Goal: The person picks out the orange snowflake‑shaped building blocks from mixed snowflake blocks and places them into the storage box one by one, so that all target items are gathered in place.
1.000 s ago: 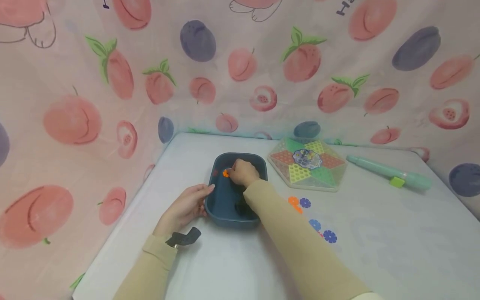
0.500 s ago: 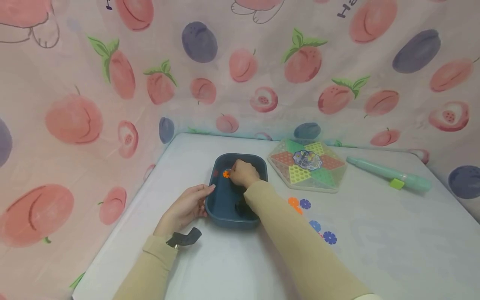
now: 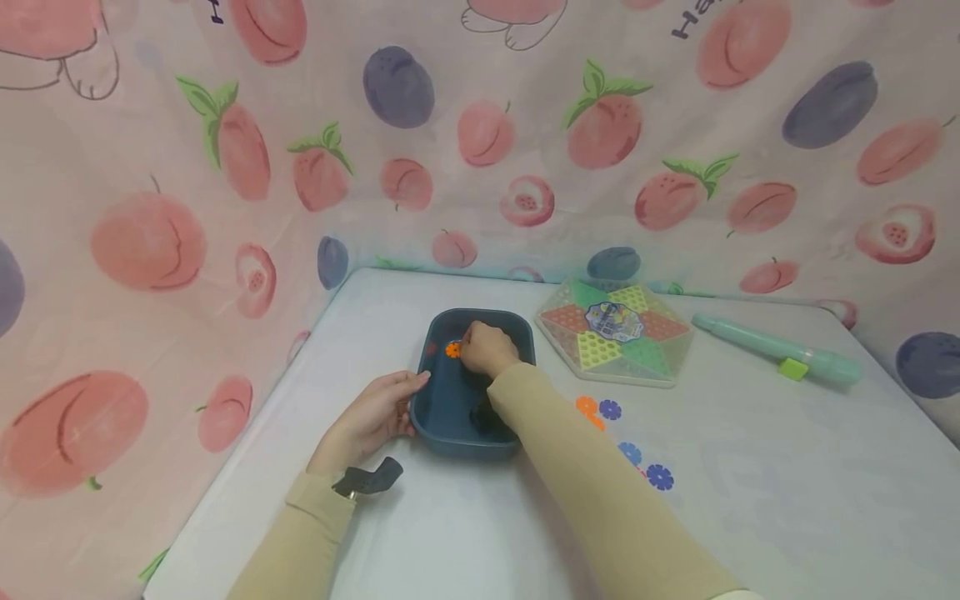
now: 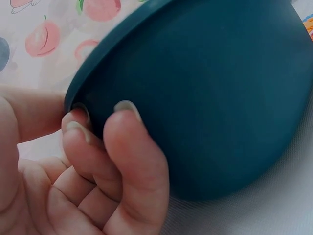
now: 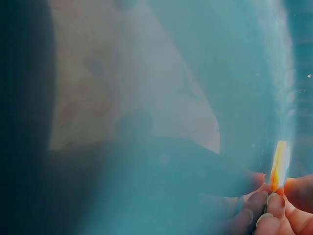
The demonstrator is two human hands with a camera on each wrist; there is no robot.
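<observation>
A dark blue plastic box [image 3: 450, 404] with rounded corners stands on the table. My left hand [image 3: 378, 412] grips its left rim, the thumb at the edge and curled fingers [image 4: 134, 161] against the outer wall. My right hand [image 3: 487, 348] reaches inside the box. It pinches an orange notched disc [image 3: 453, 350], shaped like a snowflake building piece. In the right wrist view the disc [image 5: 279, 166] appears edge-on between thumb and fingers, near the glossy box wall. Part of the box's right side is hidden behind the right forearm.
Right of the box lie loose notched discs: orange [image 3: 587, 406], purple [image 3: 611, 409], light blue [image 3: 630, 452] and violet [image 3: 660, 477]. Behind them is a hexagonal Chinese checkers board [image 3: 615, 333]. A mint-green tube [image 3: 780, 346] with a lime-green block [image 3: 793, 368] lies farther right. Fruit-print cloth [image 3: 480, 200] hangs behind.
The head view has shifted very slightly. Both hands, the box and the orange disc stay in practically the same places.
</observation>
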